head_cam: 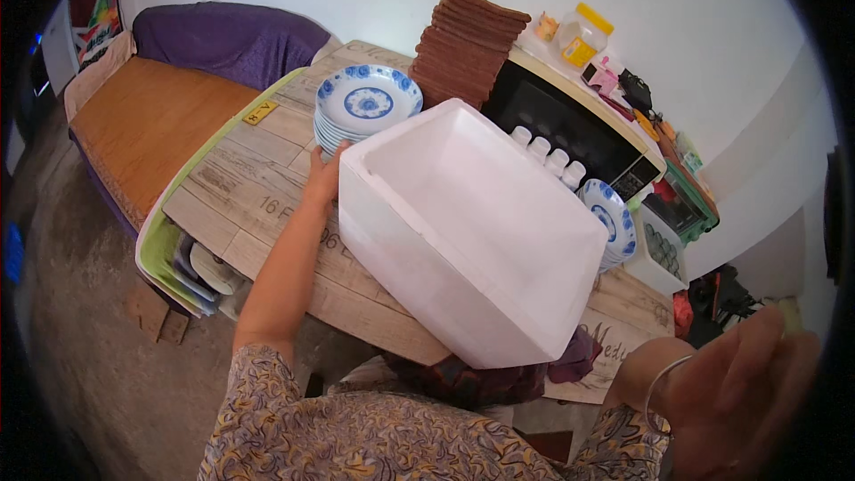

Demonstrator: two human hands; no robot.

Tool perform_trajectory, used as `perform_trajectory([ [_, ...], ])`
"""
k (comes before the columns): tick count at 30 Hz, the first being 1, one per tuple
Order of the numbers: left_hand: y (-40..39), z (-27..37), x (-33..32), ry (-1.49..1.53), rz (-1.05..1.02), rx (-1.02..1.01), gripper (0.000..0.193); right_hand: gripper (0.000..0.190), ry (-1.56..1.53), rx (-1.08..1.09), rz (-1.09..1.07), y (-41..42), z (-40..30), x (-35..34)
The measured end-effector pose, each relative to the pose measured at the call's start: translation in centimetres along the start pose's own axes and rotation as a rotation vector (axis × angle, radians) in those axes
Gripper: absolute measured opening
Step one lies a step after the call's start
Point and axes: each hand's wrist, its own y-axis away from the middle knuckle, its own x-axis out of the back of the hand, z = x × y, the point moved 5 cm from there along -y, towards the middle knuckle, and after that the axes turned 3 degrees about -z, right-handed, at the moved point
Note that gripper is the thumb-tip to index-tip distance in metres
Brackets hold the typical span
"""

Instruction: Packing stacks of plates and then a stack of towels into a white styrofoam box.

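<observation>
A white foam box [461,280] with an open top stands on the wood-patterned table [234,167], its near side reaching past the table's edge. No contents show inside it. At the box's left corner, my left hand [326,174] is by a stack of white plates with blue floral patterns [369,100]. Its thumb and a finger are apart against the lower plates; the box hides part of the hand. My right hand [735,394], with a bangle at its wrist, is raised at the lower right, away from the box. Its fingers are loosely bent, blurred and shadowed, with nothing visible in them.
Behind the box are folded brown towels [467,47], a microwave oven [561,120] and several small white cups [556,162]. More patterned plates [611,220] and a white bin of glasses [658,247] stand to the right. An orange-brown padded seat [167,120] borders the table's left.
</observation>
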Motion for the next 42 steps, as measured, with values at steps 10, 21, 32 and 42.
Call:
perform_trajectory([
  [10,-3.7,-4.7,-1.3,0.533,-0.451,0.238,0.101,0.025,-0.546,0.074,0.184,1.2,2.2,-0.4],
  [21,-1.3,-0.3,1.0,0.393,0.002,0.000,0.092,0.030,-0.540,0.016,0.262,1.7,2.0,-0.4],
  [32,-2.1,0.2,3.2,0.019,0.031,-0.110,0.031,0.025,-0.582,0.049,0.199,0.8,1.9,-2.1],
  [42,-1.2,-1.7,-3.1,0.235,-0.485,0.015,0.035,0.016,-0.408,0.056,-0.017,0.3,1.9,-3.8],
])
